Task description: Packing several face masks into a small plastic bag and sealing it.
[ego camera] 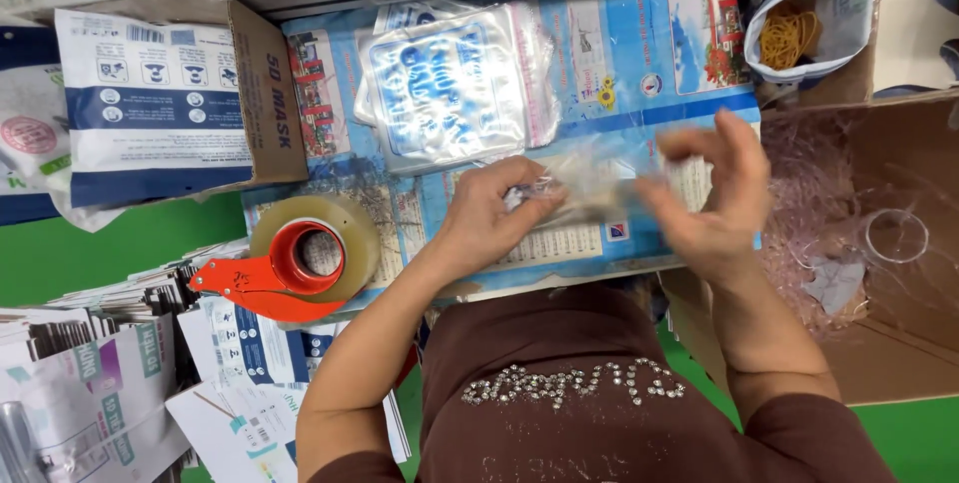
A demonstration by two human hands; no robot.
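Holding a small, clear plastic packet (589,188) between both hands, the person worked over a blue printed sheet (639,53) that covered the tabletop. The left hand (489,213) had its fingers closed on the packet's left end, pinching it just above the sheet. The right hand (714,193) was blurred with motion; its thumb and fingers looked curled toward the packet's right end, but whether they truly gripped it could not be told. The packet itself hung between the 2 hands, near the table's front edge, and its contents were too smeared to make out.

Just beyond the hands lay a stack of clear resealable bags with blue print (455,88), flat on the sheet. To the left, a roll of clear tape in a red hand dispenser (300,258) rested at the sheet's corner, beside an open cardboard box holding white and blue flat packs (150,103). At the far right corner sat a small white bag of yellow rubber bands (794,33), and a large cardboard box with pinkish shredded filler (859,233) stood open to the right.

By my judgement, the step in hand was folding or closing the packet. A next move would seem to call for a steady pinch from the left fingers while the right hand worked along the loose end.
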